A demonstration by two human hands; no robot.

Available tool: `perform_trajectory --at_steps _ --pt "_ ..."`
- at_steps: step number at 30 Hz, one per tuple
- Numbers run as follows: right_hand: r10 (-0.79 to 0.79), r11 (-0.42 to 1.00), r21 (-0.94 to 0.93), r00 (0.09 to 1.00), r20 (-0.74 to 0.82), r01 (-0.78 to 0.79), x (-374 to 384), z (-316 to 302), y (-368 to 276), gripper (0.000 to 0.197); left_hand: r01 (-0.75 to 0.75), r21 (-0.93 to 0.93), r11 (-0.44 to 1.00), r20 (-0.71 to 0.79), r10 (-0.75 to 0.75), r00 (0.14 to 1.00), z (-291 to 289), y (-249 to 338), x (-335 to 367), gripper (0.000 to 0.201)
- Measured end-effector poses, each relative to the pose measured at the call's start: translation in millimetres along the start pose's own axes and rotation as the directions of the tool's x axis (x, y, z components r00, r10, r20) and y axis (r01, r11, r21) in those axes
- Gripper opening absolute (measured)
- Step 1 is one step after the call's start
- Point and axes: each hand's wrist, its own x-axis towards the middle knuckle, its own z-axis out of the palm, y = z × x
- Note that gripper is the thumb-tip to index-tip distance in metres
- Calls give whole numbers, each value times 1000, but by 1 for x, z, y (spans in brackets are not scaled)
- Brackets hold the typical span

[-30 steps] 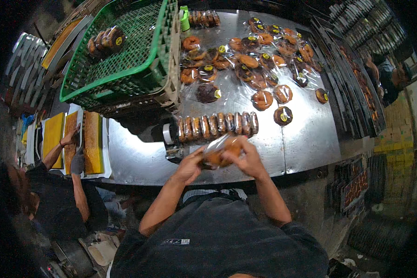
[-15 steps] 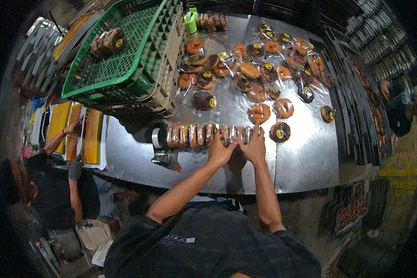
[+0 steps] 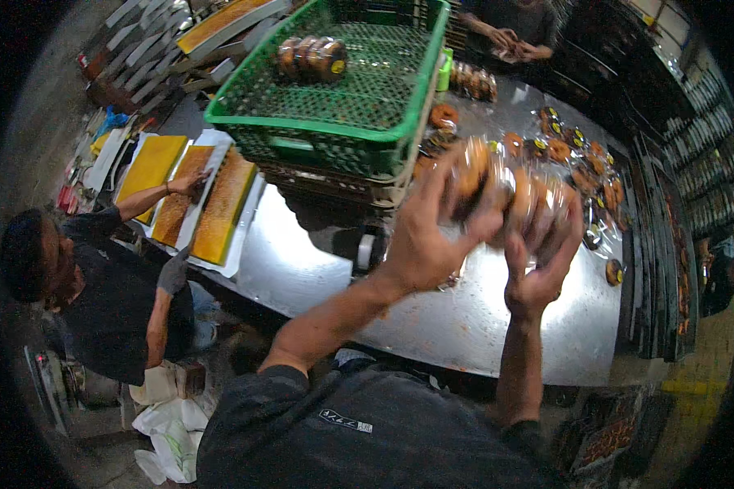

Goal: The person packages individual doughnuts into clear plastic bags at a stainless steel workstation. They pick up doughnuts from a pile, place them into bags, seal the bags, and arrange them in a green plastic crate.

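Raised above the metal table (image 3: 457, 334), a row of plastic-wrapped donuts (image 3: 538, 196) sits between my two hands, blurred by motion. My left hand (image 3: 424, 236) grips its left end, and my right hand (image 3: 542, 273) is closed around its right part. Beside my left wrist stands a dark tape dispenser (image 3: 367, 247) with a pale roll, partly hidden. Several wrapped donuts (image 3: 559, 149) with yellow labels lie loose on the table beyond my right hand. To the left of the held row, a green plastic crate (image 3: 326, 133) holds a bundle of wrapped donuts (image 3: 310, 59).
The green crate rests on stacked crates. Another bundled row of donuts (image 3: 473, 81) lies behind it. At left, a co-worker (image 3: 98, 285) handles long yellow-brown cakes (image 3: 224, 208). Across the table are another person's hands (image 3: 514, 45). Dark trays (image 3: 656, 269) stand along the right.
The donut row has risen off the table in both my hands. My view has turned, so the crate and the co-worker appear further right. Another person's hands now show at the far side.
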Motion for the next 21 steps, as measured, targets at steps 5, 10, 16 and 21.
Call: perform_trajectory --at_steps 5,10,16,21 --pt "21 997 70 979 205 -36 123 156 -16 87 -21 75 997 -232 38 972 -135 -39 123 68" --pt "380 915 -279 854 357 -290 141 339 -2 98 358 414 837 -290 -252 923 -283 -165 179 83" --pt "276 961 -260 310 910 -94 128 389 13 77 332 857 394 -165 -400 901 -314 -173 176 50" --pt "0 998 45 696 718 -47 127 347 24 76 183 736 652 -309 83 947 -281 -129 130 39"
